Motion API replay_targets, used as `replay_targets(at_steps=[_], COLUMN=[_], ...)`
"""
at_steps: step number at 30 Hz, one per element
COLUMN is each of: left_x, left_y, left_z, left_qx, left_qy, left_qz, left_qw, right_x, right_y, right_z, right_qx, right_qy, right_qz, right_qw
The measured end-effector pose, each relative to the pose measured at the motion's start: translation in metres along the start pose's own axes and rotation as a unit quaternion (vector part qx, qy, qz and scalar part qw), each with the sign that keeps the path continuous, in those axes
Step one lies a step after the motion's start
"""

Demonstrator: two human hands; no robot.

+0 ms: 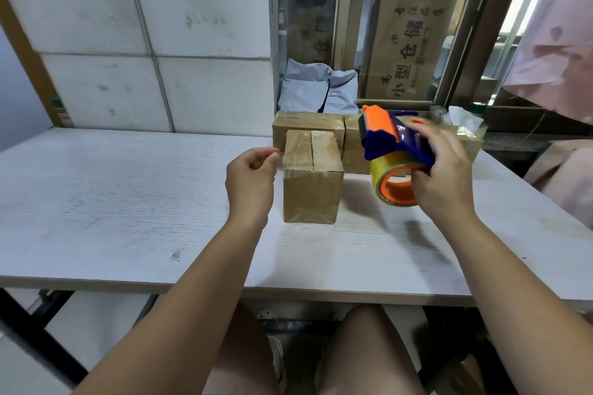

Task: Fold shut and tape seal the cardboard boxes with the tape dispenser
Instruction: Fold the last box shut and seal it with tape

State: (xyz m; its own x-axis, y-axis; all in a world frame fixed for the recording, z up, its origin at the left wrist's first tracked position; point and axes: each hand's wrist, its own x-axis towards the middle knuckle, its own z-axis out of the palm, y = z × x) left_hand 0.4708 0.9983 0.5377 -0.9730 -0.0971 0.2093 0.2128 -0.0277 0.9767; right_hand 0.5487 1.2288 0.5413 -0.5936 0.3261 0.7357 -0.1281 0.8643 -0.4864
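On the white table (128,202), the left hand (253,176) is raised just left of the box (311,183). Its fingers are curled, and thumb and forefinger are closed in a pinch on what looks like the tape end (280,159), a clear strip running off the left edge of the box top. The box stands upright near the middle of the table with its flaps folded down and meeting at a centre seam. Glossy tape lies across the top, though I cannot tell whether it covers the whole seam. So this box looks closed and at least partly taped. What seems left is to press the loose end down onto the side wall and perhaps add another strip. Just behind it, the back boxes (308,123) sit side by side against the wall, shut and shiny on top, and they are probably already sealed. Grey bags (321,86) are slumped behind them. To the right of the box, the dispenser (394,144) is held in the air above the table, apart from the box, with its blue and orange frame tilted. The roll (391,189) hangs below it and still has plenty of tape. The right hand (446,170) wraps firmly around the dispenser's body, with fingers over the top and the thumb by the roll. I cannot see any unsealed boxes waiting, so I cannot judge how many remain.
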Motion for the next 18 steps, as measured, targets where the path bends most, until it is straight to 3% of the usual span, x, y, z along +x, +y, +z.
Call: replay_targets(at_steps=[13,18], left_x=[0.007,0.010], left_y=[-0.008,-0.008], left_z=[-0.003,-0.003], left_qx=[-0.128,-0.126], left_qy=[-0.038,-0.041], left_qz=[-0.148,-0.167], left_qw=[0.980,0.977], right_x=[-0.011,-0.017], right_y=[0.018,0.025], right_z=[0.018,0.026], right_qx=[-0.008,-0.026], right_qy=[-0.033,-0.062], right_qz=[0.031,0.035], right_qw=[0.999,0.997])
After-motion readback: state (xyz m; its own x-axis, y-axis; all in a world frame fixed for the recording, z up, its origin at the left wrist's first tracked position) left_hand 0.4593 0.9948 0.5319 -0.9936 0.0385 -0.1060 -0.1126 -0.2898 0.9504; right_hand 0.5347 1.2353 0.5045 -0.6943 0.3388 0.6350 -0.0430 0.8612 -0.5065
